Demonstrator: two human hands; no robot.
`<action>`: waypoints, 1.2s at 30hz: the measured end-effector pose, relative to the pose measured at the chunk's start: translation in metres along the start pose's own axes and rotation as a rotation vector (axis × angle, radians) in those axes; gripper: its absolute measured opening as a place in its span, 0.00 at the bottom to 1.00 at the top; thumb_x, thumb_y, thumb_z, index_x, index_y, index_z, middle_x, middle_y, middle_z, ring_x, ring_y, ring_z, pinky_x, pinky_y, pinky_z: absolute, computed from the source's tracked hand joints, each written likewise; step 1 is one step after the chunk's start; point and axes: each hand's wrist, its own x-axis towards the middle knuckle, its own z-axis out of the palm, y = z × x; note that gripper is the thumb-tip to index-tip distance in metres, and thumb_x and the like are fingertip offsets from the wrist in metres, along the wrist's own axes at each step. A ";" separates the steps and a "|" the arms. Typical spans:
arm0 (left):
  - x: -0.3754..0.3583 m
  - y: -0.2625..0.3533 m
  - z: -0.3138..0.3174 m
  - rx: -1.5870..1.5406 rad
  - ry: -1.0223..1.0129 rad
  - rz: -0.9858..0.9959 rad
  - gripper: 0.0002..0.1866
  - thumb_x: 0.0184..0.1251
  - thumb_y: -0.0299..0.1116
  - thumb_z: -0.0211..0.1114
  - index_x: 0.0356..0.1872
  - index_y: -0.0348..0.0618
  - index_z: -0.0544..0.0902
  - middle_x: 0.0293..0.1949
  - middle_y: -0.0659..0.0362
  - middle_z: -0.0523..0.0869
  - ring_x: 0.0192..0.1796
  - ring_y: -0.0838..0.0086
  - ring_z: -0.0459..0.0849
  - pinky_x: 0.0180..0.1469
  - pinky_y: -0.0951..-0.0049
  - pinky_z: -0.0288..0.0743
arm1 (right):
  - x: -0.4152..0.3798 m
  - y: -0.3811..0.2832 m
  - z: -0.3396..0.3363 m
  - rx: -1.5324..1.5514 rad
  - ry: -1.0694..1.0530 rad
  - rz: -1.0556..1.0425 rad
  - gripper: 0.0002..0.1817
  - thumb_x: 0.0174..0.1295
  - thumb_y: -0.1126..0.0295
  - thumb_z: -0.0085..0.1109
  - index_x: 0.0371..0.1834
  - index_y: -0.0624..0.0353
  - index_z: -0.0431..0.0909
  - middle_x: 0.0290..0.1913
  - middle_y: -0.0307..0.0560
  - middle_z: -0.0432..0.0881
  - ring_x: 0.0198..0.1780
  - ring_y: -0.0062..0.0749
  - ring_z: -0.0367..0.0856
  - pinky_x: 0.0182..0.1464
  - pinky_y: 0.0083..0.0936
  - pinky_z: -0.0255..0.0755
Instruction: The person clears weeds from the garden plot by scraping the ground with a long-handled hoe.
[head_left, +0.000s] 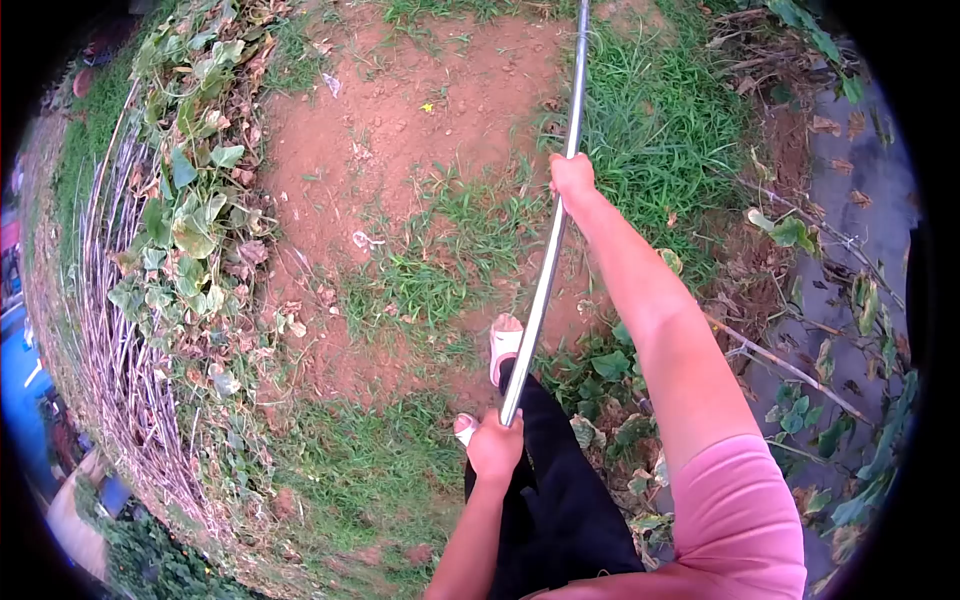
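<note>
A long, shiny metal pole (546, 265) slants from my body up past the top edge of the view, so its far end is hidden. My right hand (573, 181) is wrapped round it partway along, with the arm stretched forward. Lower down, my left hand (495, 447) is closed round the near end, close to my legs. Below the pole are my feet in light pink sandals (506, 345), and dark trousers (560, 490) cover my legs. Under the pole lie bare reddish soil (390, 140) and patches of green grass (650, 130).
Wilting, broad-leaved vines (190, 230) run along the left, beside a row of dry stalks (125, 330). On the right, dark plastic sheeting (845, 190) lies under withered vines and a thin stick (800, 375). Blue objects (25, 370) show at the far left edge.
</note>
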 end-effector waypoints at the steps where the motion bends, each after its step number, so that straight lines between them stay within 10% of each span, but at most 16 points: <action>1: -0.013 0.001 0.003 -0.036 -0.051 0.008 0.19 0.55 0.50 0.61 0.32 0.44 0.80 0.31 0.47 0.83 0.38 0.53 0.82 0.42 0.59 0.74 | -0.009 0.003 -0.017 -0.047 0.033 0.006 0.15 0.55 0.67 0.52 0.43 0.65 0.69 0.19 0.45 0.76 0.16 0.28 0.75 0.19 0.27 0.67; 5: 0.055 -0.044 0.045 -0.013 -0.018 -0.065 0.19 0.57 0.52 0.57 0.29 0.44 0.79 0.28 0.46 0.83 0.35 0.48 0.81 0.39 0.55 0.73 | 0.023 0.098 0.061 -0.176 0.044 0.022 0.16 0.54 0.67 0.53 0.40 0.67 0.67 0.35 0.62 0.79 0.42 0.55 0.79 0.45 0.40 0.72; 9: -0.094 -0.282 0.072 0.305 -0.245 -0.253 0.24 0.55 0.55 0.56 0.31 0.41 0.81 0.27 0.44 0.83 0.34 0.49 0.82 0.37 0.54 0.76 | -0.218 0.232 0.065 -0.295 -0.060 0.171 0.18 0.52 0.69 0.55 0.44 0.64 0.65 0.35 0.65 0.78 0.41 0.58 0.77 0.44 0.42 0.70; 11: -0.160 -0.307 0.050 0.353 -0.167 -0.377 0.26 0.53 0.58 0.56 0.29 0.41 0.81 0.27 0.44 0.83 0.33 0.49 0.83 0.36 0.52 0.76 | -0.289 0.287 0.081 -0.087 -0.140 0.331 0.19 0.51 0.69 0.56 0.44 0.64 0.65 0.34 0.65 0.77 0.40 0.58 0.77 0.44 0.42 0.70; 17: -0.116 -0.254 0.033 0.366 0.002 -0.307 0.25 0.53 0.59 0.56 0.32 0.44 0.80 0.26 0.46 0.83 0.32 0.50 0.83 0.36 0.55 0.76 | -0.225 0.180 0.072 0.393 -0.283 0.368 0.15 0.53 0.70 0.56 0.39 0.64 0.64 0.17 0.42 0.70 0.09 0.26 0.68 0.09 0.23 0.63; 21: 0.008 -0.093 0.009 0.088 0.010 0.025 0.22 0.55 0.56 0.59 0.29 0.45 0.78 0.25 0.49 0.82 0.31 0.50 0.81 0.35 0.55 0.74 | -0.060 0.073 0.036 0.644 -0.366 0.275 0.11 0.57 0.70 0.55 0.33 0.57 0.61 0.16 0.38 0.66 0.12 0.24 0.65 0.11 0.24 0.60; 25: 0.095 0.013 0.015 0.085 0.077 0.140 0.24 0.56 0.56 0.58 0.32 0.42 0.78 0.26 0.45 0.82 0.34 0.49 0.81 0.38 0.55 0.74 | 0.063 0.033 0.017 -0.007 0.119 -0.125 0.19 0.57 0.62 0.55 0.41 0.67 0.66 0.28 0.52 0.79 0.22 0.31 0.80 0.25 0.27 0.74; 31: 0.069 -0.234 0.102 0.215 -0.101 -0.105 0.15 0.54 0.47 0.59 0.35 0.48 0.78 0.29 0.48 0.83 0.33 0.50 0.82 0.39 0.53 0.75 | -0.073 0.227 0.079 -0.044 0.100 0.141 0.17 0.52 0.66 0.55 0.40 0.64 0.65 0.31 0.59 0.79 0.36 0.51 0.81 0.40 0.38 0.73; 36: -0.005 -0.192 0.041 0.350 -0.062 -0.142 0.13 0.54 0.45 0.60 0.34 0.49 0.78 0.30 0.49 0.83 0.36 0.51 0.82 0.39 0.52 0.75 | -0.109 0.221 0.064 0.167 0.012 0.200 0.14 0.53 0.71 0.54 0.40 0.62 0.63 0.25 0.51 0.76 0.21 0.35 0.78 0.20 0.31 0.71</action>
